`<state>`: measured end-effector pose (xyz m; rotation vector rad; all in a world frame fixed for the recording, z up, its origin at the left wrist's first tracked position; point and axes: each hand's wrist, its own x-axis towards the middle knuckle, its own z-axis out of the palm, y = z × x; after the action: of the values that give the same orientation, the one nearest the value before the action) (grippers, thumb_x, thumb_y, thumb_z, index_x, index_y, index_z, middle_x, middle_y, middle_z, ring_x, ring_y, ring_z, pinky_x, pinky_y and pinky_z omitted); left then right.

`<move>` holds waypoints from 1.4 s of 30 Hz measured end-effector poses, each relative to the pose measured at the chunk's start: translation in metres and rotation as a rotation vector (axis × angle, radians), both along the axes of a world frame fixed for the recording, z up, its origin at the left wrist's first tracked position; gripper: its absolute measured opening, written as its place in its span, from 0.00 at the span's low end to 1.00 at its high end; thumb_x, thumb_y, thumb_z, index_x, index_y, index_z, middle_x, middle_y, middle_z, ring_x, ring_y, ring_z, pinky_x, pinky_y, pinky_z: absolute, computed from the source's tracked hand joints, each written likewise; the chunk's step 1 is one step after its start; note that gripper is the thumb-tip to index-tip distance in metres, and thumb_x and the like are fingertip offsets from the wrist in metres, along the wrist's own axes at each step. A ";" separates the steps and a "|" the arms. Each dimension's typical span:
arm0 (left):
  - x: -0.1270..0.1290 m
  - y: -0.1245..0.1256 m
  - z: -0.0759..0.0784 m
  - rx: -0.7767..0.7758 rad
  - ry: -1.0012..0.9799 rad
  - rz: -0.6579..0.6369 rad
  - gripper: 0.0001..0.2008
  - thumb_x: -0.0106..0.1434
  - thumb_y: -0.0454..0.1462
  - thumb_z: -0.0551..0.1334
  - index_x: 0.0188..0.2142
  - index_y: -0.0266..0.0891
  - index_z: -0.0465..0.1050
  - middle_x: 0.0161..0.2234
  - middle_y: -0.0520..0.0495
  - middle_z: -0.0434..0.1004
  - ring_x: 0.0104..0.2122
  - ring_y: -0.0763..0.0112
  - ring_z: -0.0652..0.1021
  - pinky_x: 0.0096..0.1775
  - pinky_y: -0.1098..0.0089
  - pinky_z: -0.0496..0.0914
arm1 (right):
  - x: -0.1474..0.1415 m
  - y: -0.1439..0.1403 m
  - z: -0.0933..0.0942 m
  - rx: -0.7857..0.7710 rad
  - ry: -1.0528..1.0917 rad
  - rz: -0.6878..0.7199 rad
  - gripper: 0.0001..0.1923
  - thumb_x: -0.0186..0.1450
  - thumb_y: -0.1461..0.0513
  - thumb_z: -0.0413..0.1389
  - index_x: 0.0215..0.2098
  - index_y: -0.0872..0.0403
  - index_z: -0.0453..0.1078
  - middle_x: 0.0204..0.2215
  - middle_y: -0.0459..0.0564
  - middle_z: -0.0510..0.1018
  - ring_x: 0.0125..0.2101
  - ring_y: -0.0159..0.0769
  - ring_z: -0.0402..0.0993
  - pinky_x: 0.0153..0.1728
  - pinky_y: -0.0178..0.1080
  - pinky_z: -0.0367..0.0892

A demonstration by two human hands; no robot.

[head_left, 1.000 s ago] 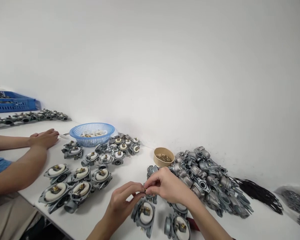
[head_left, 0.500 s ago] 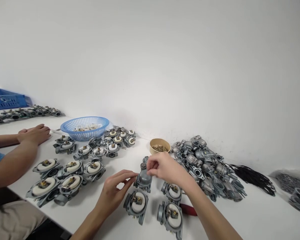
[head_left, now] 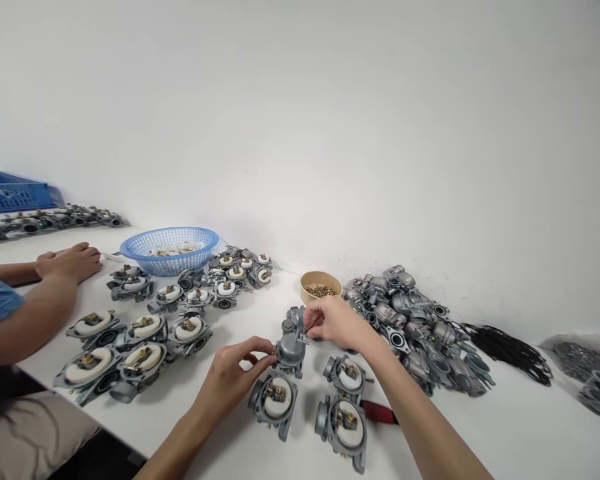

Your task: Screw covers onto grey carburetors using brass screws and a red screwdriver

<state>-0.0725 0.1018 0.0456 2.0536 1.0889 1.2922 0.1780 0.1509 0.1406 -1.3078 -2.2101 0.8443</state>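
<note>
A carburetor (head_left: 291,348) with its domed grey float bowl on top sits on the white table between my hands. My left hand (head_left: 233,373) has thumb and forefinger closed at the left edge of this carburetor, touching it. At its upper right side, my right hand (head_left: 333,321) is pinched, its fingertips partly hidden; anything small in them cannot be made out. Nearer me lie open carburetors showing white floats and brass parts: one on the left (head_left: 277,399), one at right (head_left: 350,373), and another in front (head_left: 347,423).
A round tub of small brass-coloured screws (head_left: 321,280) stands behind my right hand. To the right are a heap of grey metal parts (head_left: 405,313), black rubber rings (head_left: 505,353) and a red handle (head_left: 379,412). A blue basket (head_left: 170,250), several carburetors and a co-worker's arms (head_left: 55,287) are left.
My right hand has shifted slightly right, from over the bowl to the carburetor's upper right side. My left fingers stay at its left edge. The view has tilted slightly.
</note>
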 end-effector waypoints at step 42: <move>0.001 0.000 -0.001 0.154 0.070 0.032 0.06 0.71 0.37 0.65 0.41 0.47 0.82 0.38 0.55 0.89 0.30 0.72 0.84 0.29 0.78 0.76 | 0.001 0.004 -0.009 -0.047 -0.025 0.110 0.11 0.60 0.71 0.65 0.37 0.52 0.74 0.31 0.47 0.84 0.34 0.40 0.84 0.36 0.38 0.75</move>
<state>-0.0719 0.1017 0.0443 2.2171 1.0877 1.3672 0.1795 0.1550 0.1320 -1.2339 -2.3123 0.9298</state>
